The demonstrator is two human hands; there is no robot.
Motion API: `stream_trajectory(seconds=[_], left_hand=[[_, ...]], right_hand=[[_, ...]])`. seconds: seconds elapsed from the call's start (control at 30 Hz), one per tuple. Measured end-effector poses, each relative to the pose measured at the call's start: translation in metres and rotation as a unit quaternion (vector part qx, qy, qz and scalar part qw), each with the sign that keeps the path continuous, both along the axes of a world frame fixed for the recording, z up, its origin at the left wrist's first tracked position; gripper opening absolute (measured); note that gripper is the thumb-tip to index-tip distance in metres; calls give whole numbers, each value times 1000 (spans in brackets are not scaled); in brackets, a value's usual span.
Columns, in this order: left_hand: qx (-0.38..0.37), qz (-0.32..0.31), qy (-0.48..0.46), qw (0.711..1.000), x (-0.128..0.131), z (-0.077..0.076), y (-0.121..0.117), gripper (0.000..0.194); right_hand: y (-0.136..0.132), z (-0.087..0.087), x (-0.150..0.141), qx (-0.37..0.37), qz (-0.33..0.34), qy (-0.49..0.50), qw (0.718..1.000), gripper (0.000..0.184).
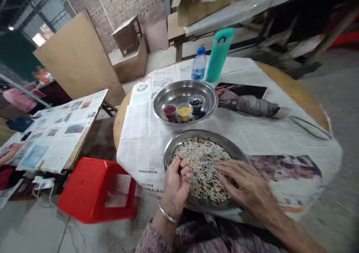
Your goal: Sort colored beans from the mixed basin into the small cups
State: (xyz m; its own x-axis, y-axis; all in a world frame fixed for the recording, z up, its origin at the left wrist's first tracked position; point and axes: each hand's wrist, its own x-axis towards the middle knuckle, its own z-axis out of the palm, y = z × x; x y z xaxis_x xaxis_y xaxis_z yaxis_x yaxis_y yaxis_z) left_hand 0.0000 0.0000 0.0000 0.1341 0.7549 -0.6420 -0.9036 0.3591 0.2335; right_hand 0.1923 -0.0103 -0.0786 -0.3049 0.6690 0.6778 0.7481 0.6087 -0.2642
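A wide metal basin (206,133) sits at the table's near edge, with a bed of small mixed grains or beads (203,159), white, yellow and dark. Palm up over its left side, my left hand (179,174) has its fingers curled in; whatever lies in them is hidden. My right hand (241,180) rests flat over the right side of the mix, fingers stretched and touching it. Beyond stands a second metal basin (179,90) with three clear cups: one of red pieces (169,111), one of yellow pieces (184,113) and one of black pieces (196,104).
Newspaper (140,144) covers the round table. A water bottle (199,66), a teal bottle (220,54) and a folded grey umbrella (252,105) lie or stand behind and right. A red stool (92,189) is at left, near another paper-covered table (67,129) with a person beyond.
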Motion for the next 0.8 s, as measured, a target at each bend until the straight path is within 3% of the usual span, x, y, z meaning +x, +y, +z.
stream_trajectory(seconds=[0.17,0.37,0.47,0.57,0.67,0.8], left_hand=[[30,42,75,996,-3,30,38,29],[136,69,125,980,-11,60,140,45],[167,60,224,958,-10,57,188,48],[230,45,357,904,-5,44,222,51],[270,50,422,864,-1,28,242,52],[306,41,441,843,-3,17,251,55]], right_hand=[[-3,-5,-3,-1,-9,64,998,12],[-5,-7,-3,-7,-1,101,995,12],[-6,-6,-3,-9,-2,102,995,12],[-6,-4,-3,-6,0,100,995,12],[-6,-3,-3,0,-5,95,995,12],[-6,0,-3,-7,1,100,995,13]])
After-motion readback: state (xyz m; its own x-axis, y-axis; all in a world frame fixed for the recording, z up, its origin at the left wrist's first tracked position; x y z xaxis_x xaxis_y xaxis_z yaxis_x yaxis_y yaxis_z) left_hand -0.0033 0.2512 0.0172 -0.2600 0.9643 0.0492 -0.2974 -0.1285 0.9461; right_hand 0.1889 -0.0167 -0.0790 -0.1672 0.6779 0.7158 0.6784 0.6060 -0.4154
